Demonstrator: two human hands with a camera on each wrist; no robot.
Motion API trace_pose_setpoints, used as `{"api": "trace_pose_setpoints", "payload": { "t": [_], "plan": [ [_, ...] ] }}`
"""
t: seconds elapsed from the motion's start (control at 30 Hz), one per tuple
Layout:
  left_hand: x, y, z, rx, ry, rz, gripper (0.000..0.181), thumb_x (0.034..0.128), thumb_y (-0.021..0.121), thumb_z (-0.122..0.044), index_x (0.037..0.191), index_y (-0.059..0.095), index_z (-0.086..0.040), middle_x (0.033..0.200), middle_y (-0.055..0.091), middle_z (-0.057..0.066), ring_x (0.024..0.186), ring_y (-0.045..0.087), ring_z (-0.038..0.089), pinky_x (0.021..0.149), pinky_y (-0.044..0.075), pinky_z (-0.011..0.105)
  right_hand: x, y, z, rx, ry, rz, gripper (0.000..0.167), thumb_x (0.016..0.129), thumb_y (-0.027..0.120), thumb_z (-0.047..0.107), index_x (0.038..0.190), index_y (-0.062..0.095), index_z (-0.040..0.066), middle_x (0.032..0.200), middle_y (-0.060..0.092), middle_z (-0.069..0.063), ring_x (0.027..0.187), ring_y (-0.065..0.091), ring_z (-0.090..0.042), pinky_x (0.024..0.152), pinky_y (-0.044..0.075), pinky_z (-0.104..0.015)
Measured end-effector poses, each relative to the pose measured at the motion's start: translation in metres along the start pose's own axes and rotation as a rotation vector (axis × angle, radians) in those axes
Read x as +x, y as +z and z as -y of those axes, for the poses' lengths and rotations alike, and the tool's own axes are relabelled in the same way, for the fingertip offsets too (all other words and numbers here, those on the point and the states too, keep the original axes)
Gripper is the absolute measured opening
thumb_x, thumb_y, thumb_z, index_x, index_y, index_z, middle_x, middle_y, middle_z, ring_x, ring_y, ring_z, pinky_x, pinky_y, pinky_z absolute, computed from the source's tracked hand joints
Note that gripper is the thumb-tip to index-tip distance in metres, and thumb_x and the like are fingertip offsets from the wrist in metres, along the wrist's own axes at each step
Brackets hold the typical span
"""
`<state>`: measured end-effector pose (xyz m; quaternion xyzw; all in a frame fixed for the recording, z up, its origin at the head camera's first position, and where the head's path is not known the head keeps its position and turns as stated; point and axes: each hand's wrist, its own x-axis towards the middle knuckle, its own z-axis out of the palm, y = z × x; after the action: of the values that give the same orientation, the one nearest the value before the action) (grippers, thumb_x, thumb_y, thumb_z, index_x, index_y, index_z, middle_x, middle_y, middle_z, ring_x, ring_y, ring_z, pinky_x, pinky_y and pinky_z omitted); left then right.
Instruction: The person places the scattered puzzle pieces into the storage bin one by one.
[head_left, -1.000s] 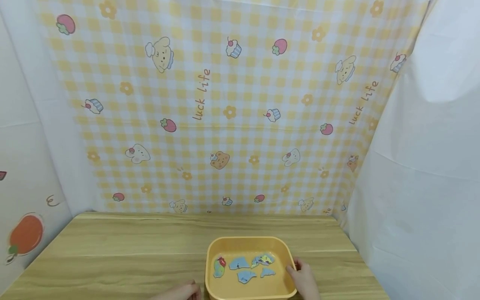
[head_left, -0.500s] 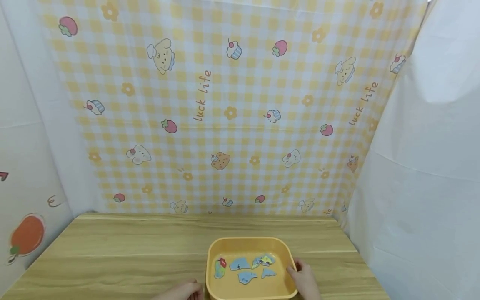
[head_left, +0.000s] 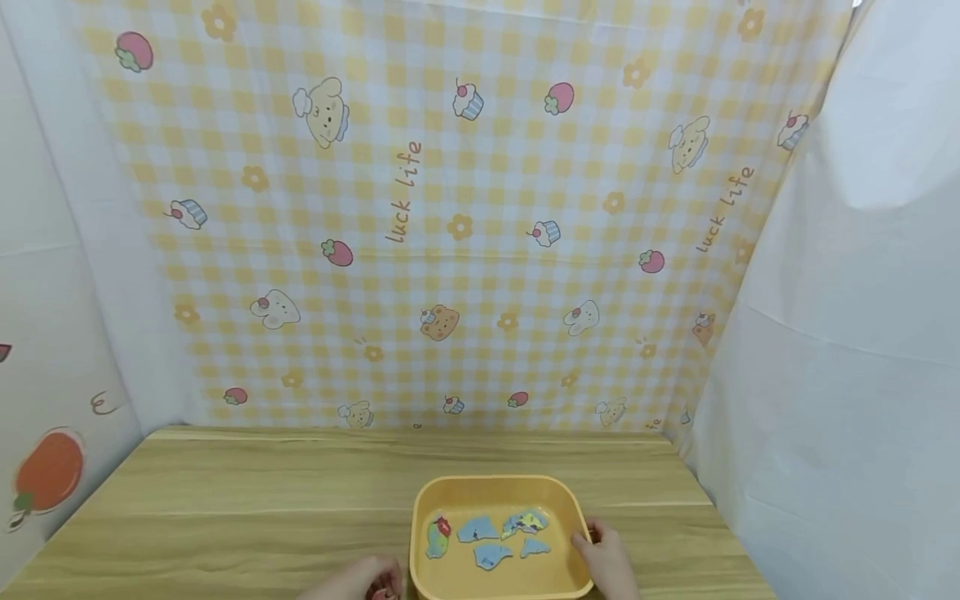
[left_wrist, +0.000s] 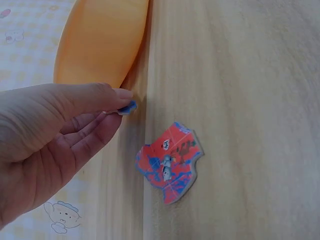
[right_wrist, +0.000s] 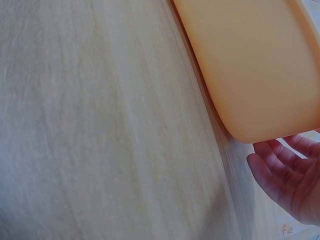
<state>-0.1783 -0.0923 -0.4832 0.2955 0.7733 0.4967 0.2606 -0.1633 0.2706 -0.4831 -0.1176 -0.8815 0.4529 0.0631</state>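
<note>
A yellow plastic bin (head_left: 495,583) stands at the table's front, with several flat, irregular puzzle pieces lying inside. Among them are a light-blue piece (head_left: 492,556) and a green-and-red piece (head_left: 438,537). Just left of the bin, my left hand (left_wrist: 65,125) pinches a small blue-edged puzzle piece (left_wrist: 128,108) between thumb and fingers; most of it is hidden. On the table below that hand lies a red-and-blue puzzle piece (left_wrist: 170,162). My right hand (head_left: 609,557) holds the bin's right side, thumb at the rim and fingers outside.
The wooden table (head_left: 285,492) reaches back to a yellow checked cloth (head_left: 465,275). White cloth (head_left: 847,350) hangs along the right side, and another printed cloth (head_left: 45,333) hangs on the left.
My left hand has shifted slightly and turned, and something red now shows under it in the head view. The right hand and the bin stay in place.
</note>
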Motion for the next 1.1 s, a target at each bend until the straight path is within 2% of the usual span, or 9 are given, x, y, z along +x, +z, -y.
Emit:
{"api": "trace_pose_setpoints", "payload": {
  "t": [0.27, 0.43, 0.5, 0.67, 0.87, 0.97, 1.1],
  "plan": [
    [-0.006, -0.010, -0.001, 0.045, 0.121, 0.008, 0.012, 0.0749, 0.063, -0.006, 0.079, 0.057, 0.003, 0.069, 0.047, -0.013, 0.062, 0.045, -0.005, 0.056, 0.040, 0.016, -0.002, 0.001, 0.001, 0.012, 0.004, 0.002, 0.030, 0.081, 0.060, 0.008, 0.101, 0.056, -0.013, 0.080, 0.061, -0.013, 0.071, 0.055, -0.015, 0.062, 0.050, -0.029],
    [-0.009, -0.015, -0.004, 0.024, 0.119, 0.013, 0.006, 0.0780, 0.060, -0.001, 0.080, 0.056, 0.003, 0.070, 0.048, -0.011, 0.063, 0.045, -0.005, 0.056, 0.039, 0.016, -0.002, 0.001, 0.000, 0.013, 0.011, 0.002, 0.028, 0.081, 0.059, 0.008, 0.100, 0.057, -0.012, 0.079, 0.060, -0.012, 0.070, 0.055, -0.015, 0.061, 0.051, -0.029],
    [-0.010, -0.016, -0.007, 0.036, 0.081, -0.015, 0.004, 0.0791, 0.060, 0.002, 0.080, 0.057, 0.000, 0.070, 0.049, -0.009, 0.062, 0.045, -0.003, 0.055, 0.039, 0.016, -0.002, 0.001, 0.000, 0.011, 0.011, 0.002, 0.028, 0.081, 0.059, 0.008, 0.100, 0.057, -0.012, 0.079, 0.060, -0.011, 0.070, 0.055, -0.015, 0.061, 0.051, -0.029],
    [-0.008, -0.020, -0.014, 0.131, 0.040, -0.122, 0.007, 0.0782, 0.063, 0.000, 0.078, 0.058, -0.005, 0.070, 0.052, -0.006, 0.062, 0.046, -0.001, 0.054, 0.041, 0.018, -0.001, 0.001, 0.001, 0.009, 0.017, 0.002, 0.030, 0.080, 0.059, 0.008, 0.102, 0.056, -0.013, 0.080, 0.060, -0.012, 0.070, 0.054, -0.015, 0.061, 0.050, -0.029],
    [-0.003, -0.024, -0.019, 0.209, 0.100, -0.184, 0.005, 0.0806, 0.064, -0.006, 0.079, 0.059, -0.006, 0.073, 0.054, -0.008, 0.065, 0.045, -0.003, 0.056, 0.042, 0.017, -0.001, 0.000, 0.002, 0.002, 0.016, -0.001, 0.031, 0.080, 0.060, 0.008, 0.102, 0.056, -0.014, 0.079, 0.059, -0.012, 0.070, 0.054, -0.015, 0.061, 0.048, -0.027],
    [-0.001, -0.025, -0.024, 0.225, 0.133, -0.197, 0.006, 0.0823, 0.063, -0.008, 0.080, 0.059, -0.005, 0.073, 0.050, -0.009, 0.066, 0.043, -0.004, 0.057, 0.041, 0.017, -0.001, 0.000, 0.002, 0.009, 0.015, 0.003, 0.032, 0.080, 0.059, 0.008, 0.103, 0.056, -0.014, 0.079, 0.059, -0.012, 0.070, 0.054, -0.015, 0.061, 0.048, -0.027],
    [0.003, -0.028, -0.029, 0.225, 0.146, -0.200, 0.006, 0.0831, 0.063, -0.008, 0.081, 0.058, -0.005, 0.073, 0.046, -0.009, 0.066, 0.042, -0.005, 0.058, 0.041, 0.016, -0.001, 0.000, 0.002, 0.015, 0.014, 0.015, 0.031, 0.081, 0.058, 0.008, 0.103, 0.055, -0.014, 0.080, 0.059, -0.013, 0.070, 0.055, -0.015, 0.061, 0.050, -0.029]
  ]
}}
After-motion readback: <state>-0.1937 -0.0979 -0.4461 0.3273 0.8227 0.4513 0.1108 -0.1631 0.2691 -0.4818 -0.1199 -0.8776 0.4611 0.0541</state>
